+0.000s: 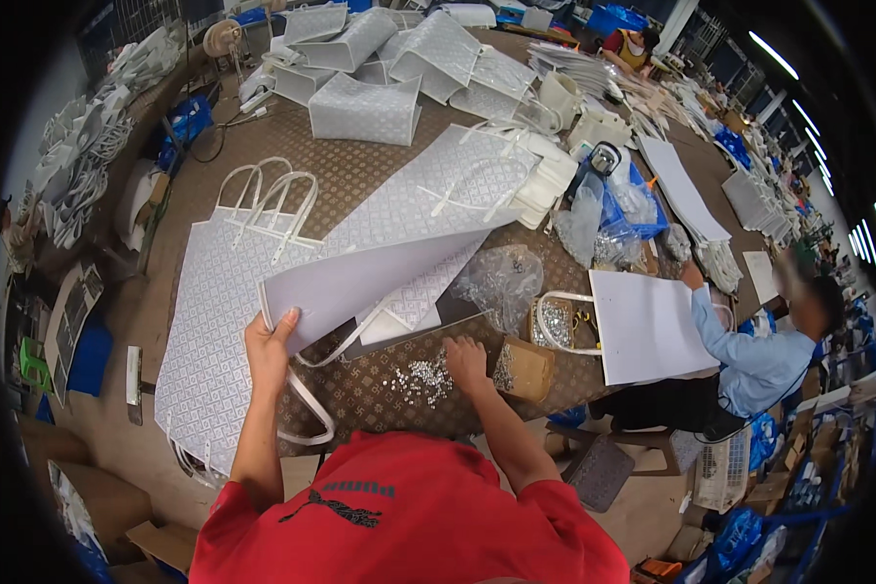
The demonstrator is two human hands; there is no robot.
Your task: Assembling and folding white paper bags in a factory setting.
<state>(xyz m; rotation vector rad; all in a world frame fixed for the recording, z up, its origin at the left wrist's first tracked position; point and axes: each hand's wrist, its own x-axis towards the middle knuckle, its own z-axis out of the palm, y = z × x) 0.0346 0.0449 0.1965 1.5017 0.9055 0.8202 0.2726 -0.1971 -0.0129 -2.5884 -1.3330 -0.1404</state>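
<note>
My left hand (271,350) is closed on the edge of a pale silver-grey patterned bag panel (409,209). The panel is lifted and curled, so its plain lilac-grey inner side faces me. White strap handles are fixed to it, and one loop hangs below my left hand. More patterned panels (204,331) with handles lie flat to the left. My right hand (467,362) is low over the table, fingers apart, with nothing visible in it. Just left of it is a loose pile of small shiny metal studs (420,383); to its right stands a small cardboard box (526,370) of studs.
A clear plastic bag (501,282) and another box of metal pieces (555,323) lie beyond my right hand. A person in a light blue shirt (754,355) works at the right with a white panel (652,326). Finished-looking bags (365,107) are heaped at the back.
</note>
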